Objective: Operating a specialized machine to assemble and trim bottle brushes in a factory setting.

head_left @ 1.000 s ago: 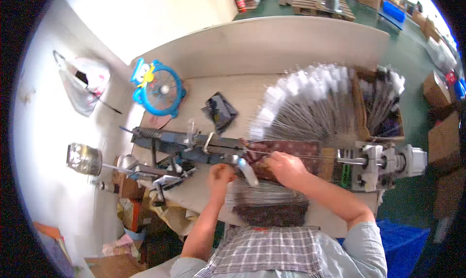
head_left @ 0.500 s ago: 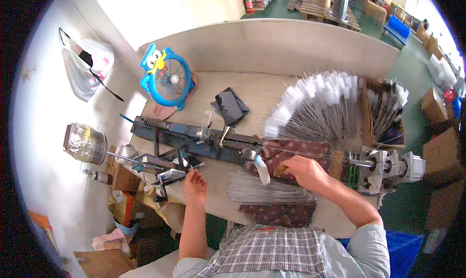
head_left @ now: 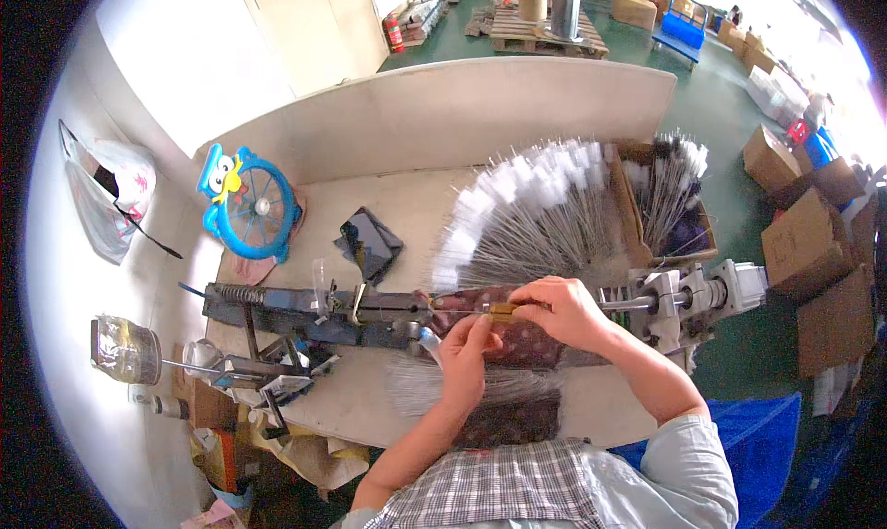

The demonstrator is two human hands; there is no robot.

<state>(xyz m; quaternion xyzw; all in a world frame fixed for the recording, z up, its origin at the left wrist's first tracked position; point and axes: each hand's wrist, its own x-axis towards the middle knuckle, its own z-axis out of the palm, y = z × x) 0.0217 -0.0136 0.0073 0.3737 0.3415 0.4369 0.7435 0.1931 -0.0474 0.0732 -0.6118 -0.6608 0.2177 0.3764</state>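
Observation:
My right hand [head_left: 562,311] pinches a small brass-coloured block [head_left: 500,313] above a dark red spotted cloth [head_left: 528,342]. My left hand [head_left: 467,355] is closed beside it, thumb and fingertips at the block's left end; what they grip is too small to make out. A thin wire runs from the block leftward to a long black metal rail [head_left: 286,315]. Under my left wrist lies a bundle of loose thin wires [head_left: 416,387]. Beyond my hands, white-tipped wire brushes [head_left: 517,196] fan out across the table.
A motor-driven spindle [head_left: 684,293] stands on the right. Behind it is a cardboard box [head_left: 637,238] of dark-tipped brushes. A blue duck-shaped fan [head_left: 249,206] and a dark phone [head_left: 370,243] sit at the back left. Left of the rail is a black metal stand [head_left: 268,372].
My left hand has moved right, from the black stand to the brass-coloured block. My right hand, still holding the block, has come to meet it. The whole view has shifted.

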